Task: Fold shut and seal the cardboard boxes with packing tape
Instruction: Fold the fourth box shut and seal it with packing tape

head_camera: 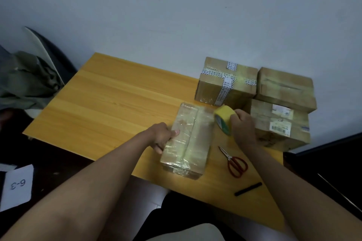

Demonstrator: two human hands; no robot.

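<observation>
The right hand grips the roll of tape at the far right edge of the box, likely placed to draw a strip across the top. The left hand clasps the box's left side, thumb on top, seemingly to keep it from sliding. The box lies near the front of the table. Both forearms reach forward, angled inward. Scissors lie just right of the box, within easy reach for cutting.

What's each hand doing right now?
Left hand: grips the left edge of the taped box.
Right hand: holds the yellow tape roll at the box's right side.
</observation>
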